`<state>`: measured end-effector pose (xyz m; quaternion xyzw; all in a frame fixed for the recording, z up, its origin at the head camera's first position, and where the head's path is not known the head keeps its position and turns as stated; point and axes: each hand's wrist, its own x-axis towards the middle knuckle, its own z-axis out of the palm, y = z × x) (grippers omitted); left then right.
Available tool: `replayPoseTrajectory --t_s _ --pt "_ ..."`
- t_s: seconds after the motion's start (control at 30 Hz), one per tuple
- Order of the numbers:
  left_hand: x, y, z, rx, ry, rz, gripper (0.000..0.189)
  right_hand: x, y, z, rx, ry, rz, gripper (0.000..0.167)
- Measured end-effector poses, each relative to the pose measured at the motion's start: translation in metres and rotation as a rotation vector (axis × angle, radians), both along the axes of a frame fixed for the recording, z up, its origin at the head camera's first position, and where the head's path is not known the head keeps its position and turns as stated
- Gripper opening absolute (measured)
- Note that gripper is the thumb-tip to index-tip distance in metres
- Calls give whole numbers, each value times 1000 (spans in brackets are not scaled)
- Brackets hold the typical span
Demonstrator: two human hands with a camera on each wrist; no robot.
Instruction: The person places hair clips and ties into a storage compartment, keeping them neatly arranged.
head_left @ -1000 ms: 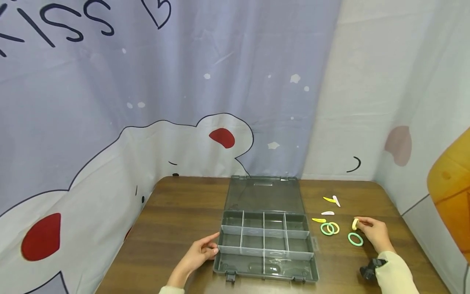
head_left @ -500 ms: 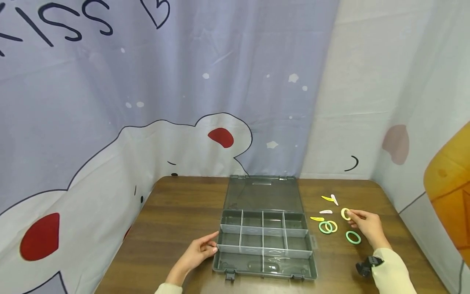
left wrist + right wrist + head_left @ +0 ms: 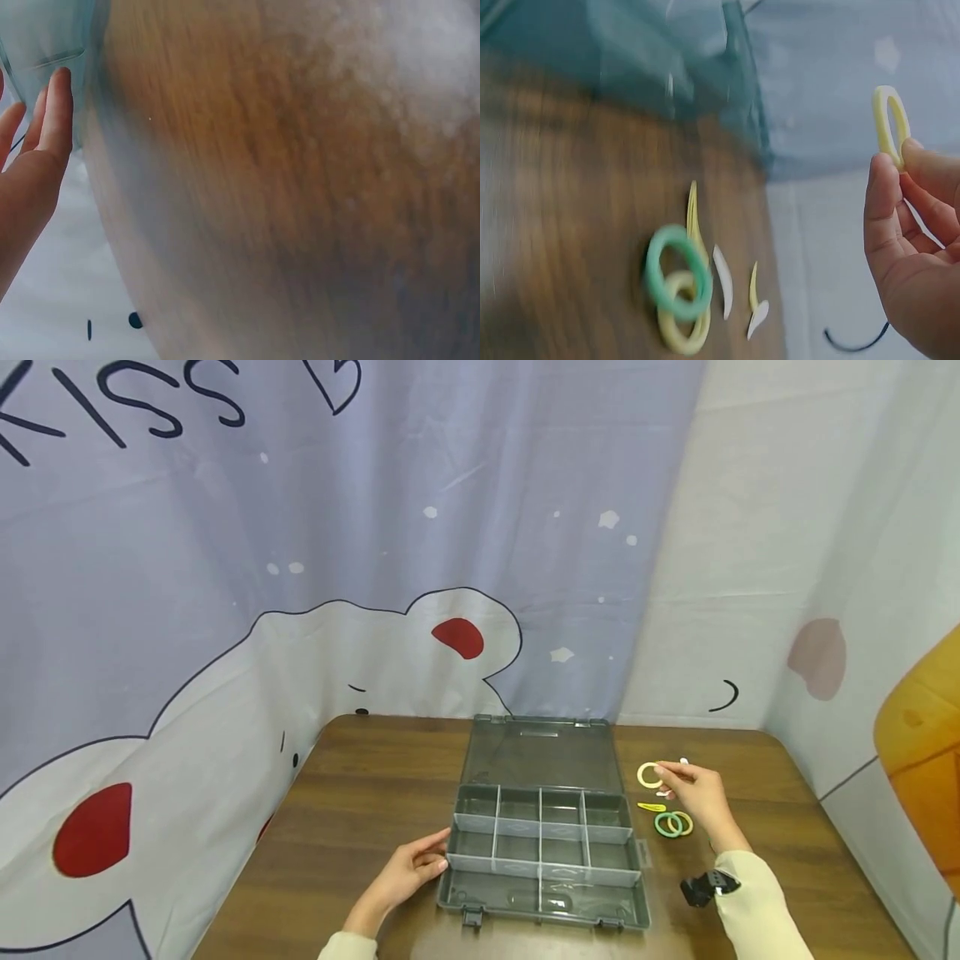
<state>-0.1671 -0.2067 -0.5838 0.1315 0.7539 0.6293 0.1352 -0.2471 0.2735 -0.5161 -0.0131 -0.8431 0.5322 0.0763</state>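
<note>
A pale yellow hair tie (image 3: pixel 881 127) is pinched between the thumb and fingers of my right hand (image 3: pixel 701 800), raised over the table right of the box. My left hand (image 3: pixel 401 878) rests its fingers, fairly straight, against the left wall of a grey see-through compartment box (image 3: pixel 540 865). Below the right hand, a green hair tie (image 3: pixel 655 270) overlaps a second yellow hair tie (image 3: pixel 676 343). Close by lie a yellow hair clip (image 3: pixel 651 807), a white hair clip (image 3: pixel 724 283), and a crossed yellow and white pair, mostly covered by the hand in the head view.
The box's lid (image 3: pixel 543 752) lies back toward the curtain (image 3: pixel 420 468). Thin dividers split the box into several compartments. Brown wooden table (image 3: pixel 360 785) extends on both sides. A black wrist camera (image 3: pixel 701 889) sits at the right sleeve.
My right hand has carried the yellow hair tie leftward and away from me, now over the clips. Its wrist now hides most of the separate green hair tie. The left hand has stayed put.
</note>
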Motion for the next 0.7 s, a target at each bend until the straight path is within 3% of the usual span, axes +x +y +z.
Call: replayPoseTrajectory --t_s 0.17,0.43,0.7 --pt "-1 2 -1 43 -14 -11 56 -1 -27 5 -60 9 52 37" --pt "2 3 -3 25 1 -40 56 -1 -68 6 -185 -4 150 32" --pt "5 4 1 42 -67 -17 59 -10 -105 6 -300 -32 219 29"
